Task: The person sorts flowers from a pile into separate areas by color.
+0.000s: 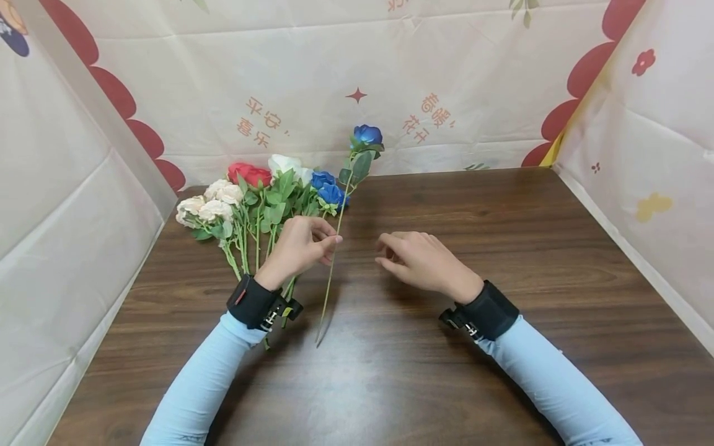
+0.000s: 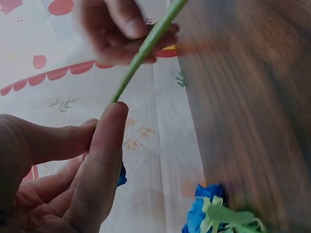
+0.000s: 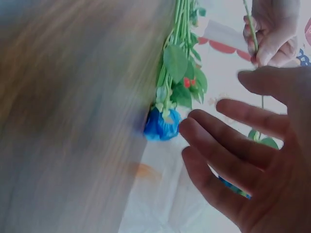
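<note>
Between thumb and fingers, my left hand (image 1: pixel 305 243) pinches the green stem of a single blue artificial rose (image 1: pixel 368 135). The flower stands up at the top, and the stem (image 2: pixel 150 43) slants down toward the table. To the right of it, my right hand (image 1: pixel 415 259) hovers over the table with relaxed, slightly bent fingers and nothing in them. In the right wrist view its fingers (image 3: pixel 233 141) are spread apart. Behind and left of my left hand lies a bunch of artificial flowers: cream roses (image 1: pixel 214 201), a red rose (image 1: pixel 249 174), a white rose (image 1: pixel 287 165) and blue roses (image 1: pixel 330 189).
The brown wood-grain table (image 1: pixel 446 384) reaches to a printed cloth backdrop (image 1: pixel 357 62) behind. White cloth walls stand at the left (image 1: pixel 72 186) and right (image 1: pixel 641 142) sides. Stems of the bunch run toward the front under my left wrist.
</note>
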Action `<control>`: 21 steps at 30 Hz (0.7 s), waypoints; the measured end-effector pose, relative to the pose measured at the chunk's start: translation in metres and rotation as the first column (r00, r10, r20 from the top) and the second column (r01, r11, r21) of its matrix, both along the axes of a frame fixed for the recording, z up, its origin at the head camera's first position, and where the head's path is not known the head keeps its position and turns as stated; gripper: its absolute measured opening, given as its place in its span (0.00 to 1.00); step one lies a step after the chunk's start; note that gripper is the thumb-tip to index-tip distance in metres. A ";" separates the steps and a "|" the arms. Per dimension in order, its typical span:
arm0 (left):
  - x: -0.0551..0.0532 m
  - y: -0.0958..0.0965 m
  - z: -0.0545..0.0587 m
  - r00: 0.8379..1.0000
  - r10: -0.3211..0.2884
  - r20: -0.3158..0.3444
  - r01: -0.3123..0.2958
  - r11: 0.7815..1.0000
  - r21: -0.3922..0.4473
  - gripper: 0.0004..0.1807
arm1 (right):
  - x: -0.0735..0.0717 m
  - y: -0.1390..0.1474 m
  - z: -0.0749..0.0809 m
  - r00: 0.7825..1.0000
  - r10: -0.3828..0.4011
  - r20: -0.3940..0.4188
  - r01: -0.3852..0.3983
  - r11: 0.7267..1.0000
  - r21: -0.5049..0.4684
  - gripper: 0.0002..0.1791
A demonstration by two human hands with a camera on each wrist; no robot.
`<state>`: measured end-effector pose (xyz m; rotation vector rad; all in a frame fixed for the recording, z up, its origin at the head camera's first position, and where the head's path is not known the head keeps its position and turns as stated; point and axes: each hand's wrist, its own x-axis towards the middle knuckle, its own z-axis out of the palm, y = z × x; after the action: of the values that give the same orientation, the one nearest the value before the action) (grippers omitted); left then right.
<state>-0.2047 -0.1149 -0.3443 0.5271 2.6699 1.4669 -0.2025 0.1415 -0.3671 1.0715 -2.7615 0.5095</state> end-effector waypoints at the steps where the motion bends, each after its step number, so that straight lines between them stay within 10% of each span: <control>1: 0.000 0.002 -0.001 1.000 -0.005 0.002 0.005 1.000 0.009 0.05 | 0.001 -0.001 0.000 1.000 -0.008 -0.003 0.008 1.000 -0.027 0.12; 9: 0.008 0.018 -0.008 0.998 -0.045 0.046 0.040 0.993 0.109 0.06 | 0.009 -0.014 0.001 0.983 -0.053 0.175 0.096 0.964 -0.247 0.18; 21: 0.020 0.041 -0.018 0.987 -0.138 0.077 0.118 0.969 0.218 0.05 | 0.016 -0.019 0.008 0.882 0.002 0.472 0.260 0.833 -0.489 0.19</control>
<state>-0.1852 -0.0742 -0.3620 0.6162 2.3756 1.7035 -0.1868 0.1227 -0.3595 0.6704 -2.7200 1.5868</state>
